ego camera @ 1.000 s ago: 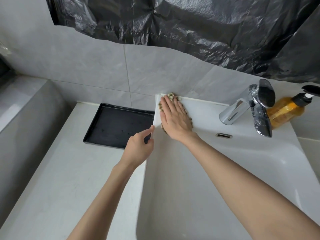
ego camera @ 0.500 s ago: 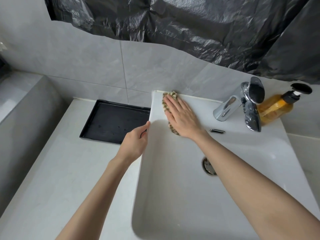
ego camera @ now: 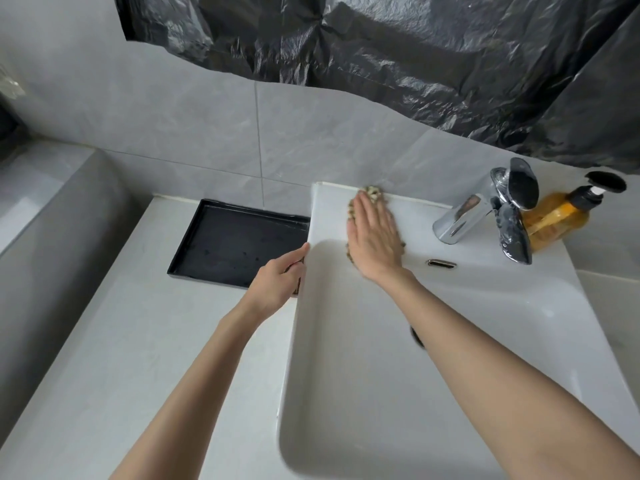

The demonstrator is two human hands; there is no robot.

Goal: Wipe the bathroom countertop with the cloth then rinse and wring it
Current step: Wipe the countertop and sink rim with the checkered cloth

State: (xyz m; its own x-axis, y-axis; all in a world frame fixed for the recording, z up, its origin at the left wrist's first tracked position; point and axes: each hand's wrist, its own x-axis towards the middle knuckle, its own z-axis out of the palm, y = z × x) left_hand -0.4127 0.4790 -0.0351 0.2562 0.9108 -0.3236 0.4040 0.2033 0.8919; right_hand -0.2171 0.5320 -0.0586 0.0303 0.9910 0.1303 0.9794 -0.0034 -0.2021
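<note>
The right hand (ego camera: pixel 375 237) lays its fingers (ego camera: pixel 367 211) straight and together, pressing the cloth (ego camera: pixel 374 194) flat on the sink (ego camera: pixel 346 375) ledge; cloth peeks out beyond the fingertips. The left hand (ego camera: pixel 277 278) curls its fingers round the sink's left rim, thumb on top, above the counter (ego camera: pixel 138 341).

so the right hand (ego camera: pixel 374 237) has slid the cloth (ego camera: pixel 373 194) rightward along the sink's (ego camera: pixel 329 209) back ledge, off the corner and a bit closer to the faucet (ego camera: pixel 464 216). The forearm hides most of the drain (ego camera: pixel 416 337) again.

two hands (ego camera: pixel 277 280) (ego camera: pixel 375 239), one cloth (ego camera: pixel 374 194), one sink (ego camera: pixel 346 382), one tap (ego camera: pixel 462 218), one soap bottle (ego camera: pixel 557 216), one black tray (ego camera: pixel 235 244)
</note>
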